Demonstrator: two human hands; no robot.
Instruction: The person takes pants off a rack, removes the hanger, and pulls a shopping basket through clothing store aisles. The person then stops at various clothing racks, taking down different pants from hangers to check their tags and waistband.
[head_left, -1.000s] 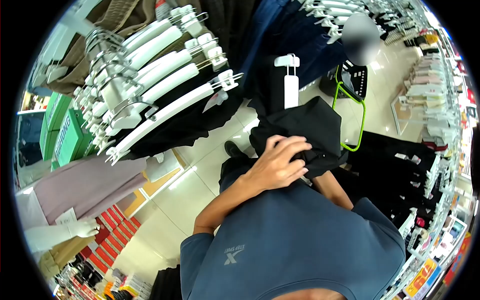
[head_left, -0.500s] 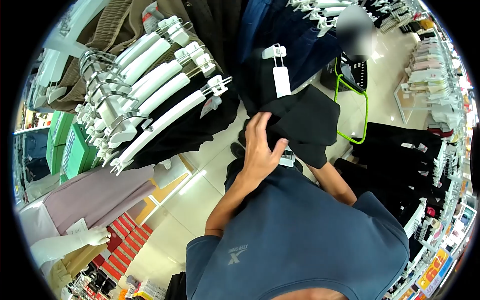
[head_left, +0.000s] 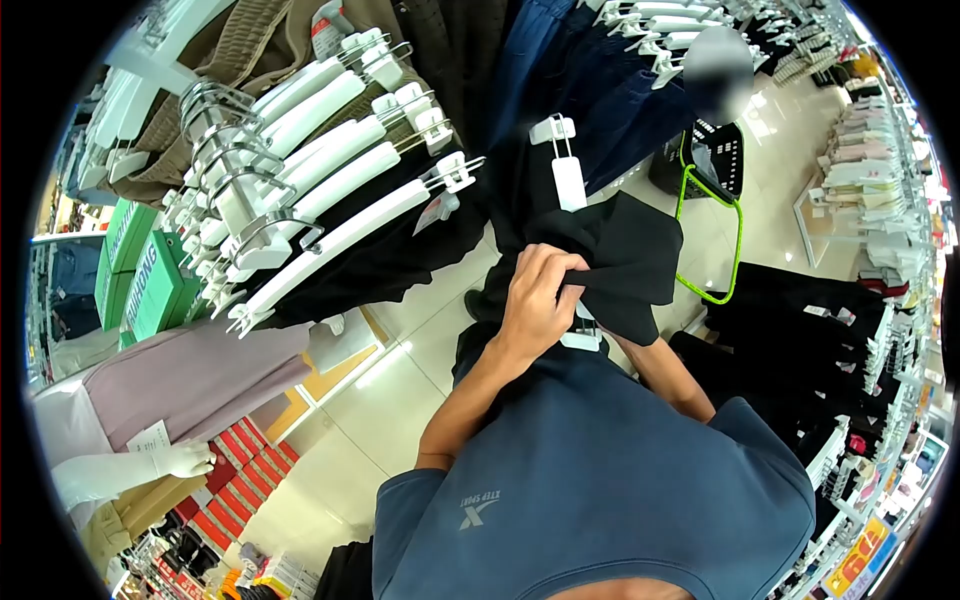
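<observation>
In front of my chest is a black garment [head_left: 630,250], folded over on itself, its exact kind hard to make out. A white clip hanger goes with it: one clip end [head_left: 567,180] shows above the cloth and another white piece [head_left: 582,338] below it. My left hand [head_left: 540,295] pinches a fold of the black cloth between thumb and curled fingers. Only the forearm and wrist of my right arm show; my right hand is hidden beneath the garment.
To the left, a rack rail [head_left: 225,180] carries white hangers [head_left: 340,245] with dark and brown clothes. Green boxes [head_left: 155,285] and a white mannequin hand [head_left: 185,460] stand beyond. A black basket [head_left: 735,165] with a green handle is ahead right. Black clothes [head_left: 780,320] hang at right.
My left hand's fingers have gone from spread on the cloth to curled, pinching a fold. The garment's upper flap has shifted and creased. The view has moved slightly.
</observation>
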